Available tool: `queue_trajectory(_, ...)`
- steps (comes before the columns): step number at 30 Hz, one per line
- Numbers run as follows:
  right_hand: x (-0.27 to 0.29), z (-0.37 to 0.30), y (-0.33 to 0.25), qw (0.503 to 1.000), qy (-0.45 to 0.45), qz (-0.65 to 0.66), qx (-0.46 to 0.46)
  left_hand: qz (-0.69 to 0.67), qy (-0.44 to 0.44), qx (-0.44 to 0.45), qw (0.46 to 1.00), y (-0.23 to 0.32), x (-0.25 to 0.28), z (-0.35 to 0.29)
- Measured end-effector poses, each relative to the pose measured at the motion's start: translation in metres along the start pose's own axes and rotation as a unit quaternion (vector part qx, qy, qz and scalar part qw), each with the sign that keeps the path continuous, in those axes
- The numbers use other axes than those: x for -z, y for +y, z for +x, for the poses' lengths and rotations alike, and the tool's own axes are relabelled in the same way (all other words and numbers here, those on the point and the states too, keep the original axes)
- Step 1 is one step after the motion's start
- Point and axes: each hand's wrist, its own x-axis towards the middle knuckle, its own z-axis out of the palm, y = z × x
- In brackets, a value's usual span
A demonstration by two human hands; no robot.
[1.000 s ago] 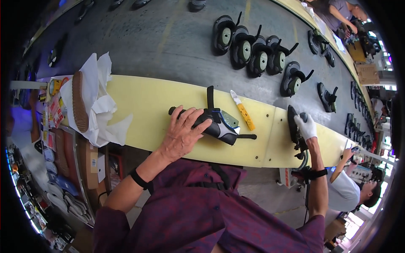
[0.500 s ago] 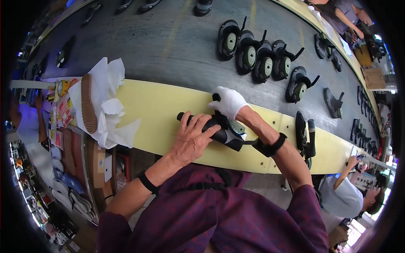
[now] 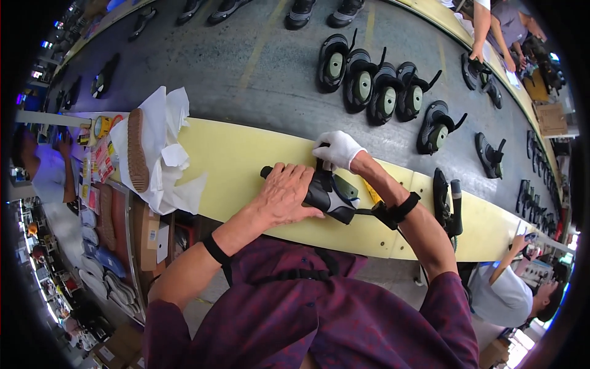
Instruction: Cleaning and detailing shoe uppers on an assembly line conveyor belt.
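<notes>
A black and grey shoe (image 3: 329,200) lies on the yellow bench ledge (image 3: 227,154) in front of me, its green insole showing through the opening. My bare left hand (image 3: 286,194) wraps over its toe half and holds it down, fingers across the top and thumb stretched along the near side. White-gloved, my right hand (image 3: 341,150) pinches a dark strap or flap at the shoe's far side, mostly covered by the fingers. Black bands circle both wrists, with a dark device on the right one.
Several similar shoes (image 3: 384,92) with raised straps stand on the grey conveyor beyond the ledge. To the left, a brown-soled shoe (image 3: 136,150) rests on white paper. A black-handled tool (image 3: 455,206) stands to the right. A co-worker's hand (image 3: 477,50) touches a shoe across the conveyor.
My left thumb has come off the shoe's top to its near side. The gloved right hand has shifted slightly. A yellow thing now shows beside my right forearm. Shoes appeared at the far edge.
</notes>
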Motion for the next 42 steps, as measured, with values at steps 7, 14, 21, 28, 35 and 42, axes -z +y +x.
queue_trajectory(7, -0.007, -0.014, 0.014, 0.995, 0.08, 0.057, 0.022, -0.029, -0.063, 0.112, 0.991, 0.007, -0.003, 0.028)
queue_trajectory(14, -0.02, -0.02, 0.042, 0.988, 0.142, -0.044, 0.047, -0.031, -0.095, 0.187, 0.977, 0.015, -0.012, 0.042)
queue_trajectory(21, -0.025, -0.023, 0.038, 0.946, 0.205, -0.208, 0.142, -0.05, -0.071, 0.203, 0.975, 0.022, -0.013, 0.045)
queue_trajectory(28, -0.044, -0.059, 0.033, 0.927, 0.264, -0.104, 0.247, -0.028, -0.011, 0.192, 0.981, 0.029, -0.016, 0.035)
queue_trajectory(35, -0.046, -0.1, 0.04, 0.89, 0.251, -0.151, 0.35, -0.035, 0.023, 0.164, 0.986, 0.037, -0.015, 0.023)
queue_trajectory(42, -0.056, -0.13, 0.066, 0.889, 0.258, -0.163, 0.342, -0.067, 0.058, 0.027, 0.996, 0.028, -0.017, 0.018)
